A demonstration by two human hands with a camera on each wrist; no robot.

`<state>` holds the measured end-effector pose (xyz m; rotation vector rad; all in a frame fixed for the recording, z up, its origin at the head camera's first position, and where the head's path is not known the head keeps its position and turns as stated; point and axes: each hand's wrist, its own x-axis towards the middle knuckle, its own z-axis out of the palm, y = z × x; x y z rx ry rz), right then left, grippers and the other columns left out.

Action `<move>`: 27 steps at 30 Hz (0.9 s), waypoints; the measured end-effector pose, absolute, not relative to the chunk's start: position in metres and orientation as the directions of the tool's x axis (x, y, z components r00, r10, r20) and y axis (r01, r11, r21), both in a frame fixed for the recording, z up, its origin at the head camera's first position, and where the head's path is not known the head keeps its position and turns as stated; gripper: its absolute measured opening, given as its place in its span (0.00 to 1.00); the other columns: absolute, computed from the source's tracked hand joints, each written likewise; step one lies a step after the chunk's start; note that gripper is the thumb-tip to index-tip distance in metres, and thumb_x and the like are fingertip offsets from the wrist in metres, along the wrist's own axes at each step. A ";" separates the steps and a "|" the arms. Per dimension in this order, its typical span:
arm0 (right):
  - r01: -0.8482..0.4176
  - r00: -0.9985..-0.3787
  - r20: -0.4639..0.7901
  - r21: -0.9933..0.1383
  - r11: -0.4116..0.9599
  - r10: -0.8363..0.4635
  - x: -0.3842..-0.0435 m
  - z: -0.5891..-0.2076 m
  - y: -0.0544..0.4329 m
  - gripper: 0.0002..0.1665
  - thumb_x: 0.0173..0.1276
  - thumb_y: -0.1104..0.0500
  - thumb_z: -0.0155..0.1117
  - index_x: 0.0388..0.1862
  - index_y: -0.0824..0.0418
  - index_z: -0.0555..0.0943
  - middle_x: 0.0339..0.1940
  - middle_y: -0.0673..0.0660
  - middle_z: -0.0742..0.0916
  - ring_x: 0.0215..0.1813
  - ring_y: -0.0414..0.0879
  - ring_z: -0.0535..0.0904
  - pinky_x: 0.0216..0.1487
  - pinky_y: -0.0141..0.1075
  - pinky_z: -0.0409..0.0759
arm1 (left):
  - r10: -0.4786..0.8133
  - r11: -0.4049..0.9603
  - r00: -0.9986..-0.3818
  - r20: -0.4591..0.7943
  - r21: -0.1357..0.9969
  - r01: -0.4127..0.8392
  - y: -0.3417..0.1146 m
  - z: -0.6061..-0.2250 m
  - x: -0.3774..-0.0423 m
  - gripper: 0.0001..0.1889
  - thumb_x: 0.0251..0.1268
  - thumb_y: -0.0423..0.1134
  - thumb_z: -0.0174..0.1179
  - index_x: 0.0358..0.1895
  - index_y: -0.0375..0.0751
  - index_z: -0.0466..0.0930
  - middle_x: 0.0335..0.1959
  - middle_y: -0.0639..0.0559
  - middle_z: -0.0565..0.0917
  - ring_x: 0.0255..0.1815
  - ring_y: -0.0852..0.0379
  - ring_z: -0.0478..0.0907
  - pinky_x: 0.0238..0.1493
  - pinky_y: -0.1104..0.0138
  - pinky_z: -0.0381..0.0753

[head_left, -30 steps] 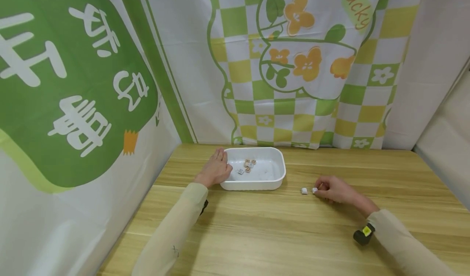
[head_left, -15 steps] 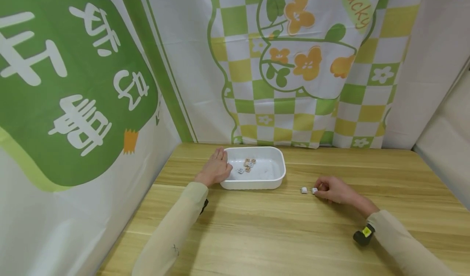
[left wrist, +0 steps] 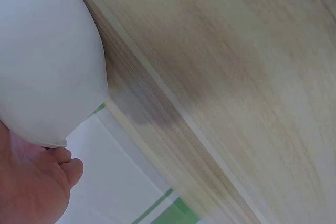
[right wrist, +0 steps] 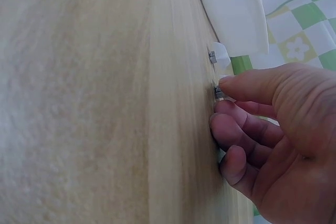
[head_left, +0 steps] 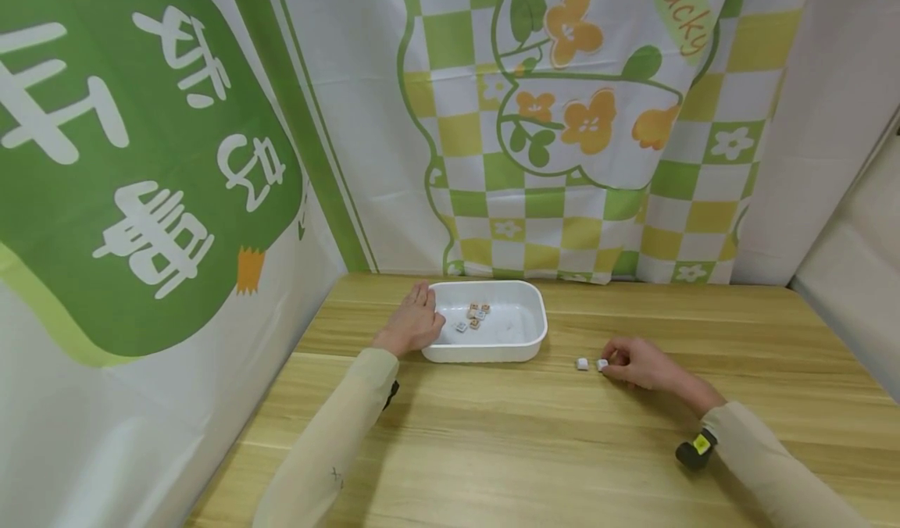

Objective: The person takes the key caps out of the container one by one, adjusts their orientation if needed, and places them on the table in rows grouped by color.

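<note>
In the head view my left hand (head_left: 411,325) grips the left end of a white plastic tray (head_left: 485,353), its thumb side over the rim. Several small brown and white pieces (head_left: 461,327) lie in the tray. My right hand (head_left: 641,362) pinches a small white keycap (head_left: 602,364) between thumb and fingers at the table surface. A second white keycap (head_left: 582,364) sits just left of it. The right wrist view shows a grey boxy base under the pinched keycap (right wrist: 219,92) and the other curled fingers below it.
The wooden table (head_left: 492,450) meets a patterned green and white curtain (head_left: 527,215) along its back edge. Another printed curtain (head_left: 302,286) hangs on the left. A black device with a yellow patch (head_left: 696,450) is strapped at the right wrist.
</note>
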<state>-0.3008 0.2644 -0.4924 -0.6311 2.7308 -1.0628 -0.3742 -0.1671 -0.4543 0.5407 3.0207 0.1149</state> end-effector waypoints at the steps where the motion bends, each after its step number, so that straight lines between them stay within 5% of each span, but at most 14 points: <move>1: -0.331 -0.902 0.018 -0.670 0.664 -0.431 -0.301 -0.492 0.264 0.10 0.65 0.58 0.67 0.40 0.62 0.80 0.20 0.49 0.81 0.18 0.41 0.76 0.16 0.31 0.72 | 0.348 0.935 -0.936 -0.057 0.088 0.343 -0.167 -0.454 -0.374 0.34 0.76 0.46 0.29 0.76 0.26 0.43 0.80 0.33 0.42 0.82 0.40 0.38 0.82 0.56 0.41; 16: -0.373 -0.913 0.097 -0.590 0.716 -0.395 -0.308 -0.474 0.240 0.12 0.68 0.53 0.64 0.42 0.60 0.82 0.21 0.48 0.81 0.20 0.37 0.73 0.22 0.30 0.71 | 0.341 0.938 -0.938 -0.060 0.089 0.336 -0.167 -0.453 -0.373 0.34 0.76 0.47 0.30 0.77 0.27 0.43 0.80 0.33 0.42 0.82 0.40 0.38 0.82 0.56 0.41; 27: -0.363 -0.908 0.106 -0.682 0.635 -0.405 -0.314 -0.462 0.205 0.15 0.69 0.53 0.63 0.47 0.64 0.80 0.24 0.57 0.84 0.20 0.47 0.80 0.20 0.33 0.77 | 0.344 0.935 -0.938 -0.046 0.107 0.338 -0.167 -0.454 -0.373 0.35 0.75 0.48 0.29 0.76 0.26 0.43 0.80 0.33 0.42 0.82 0.40 0.39 0.82 0.55 0.43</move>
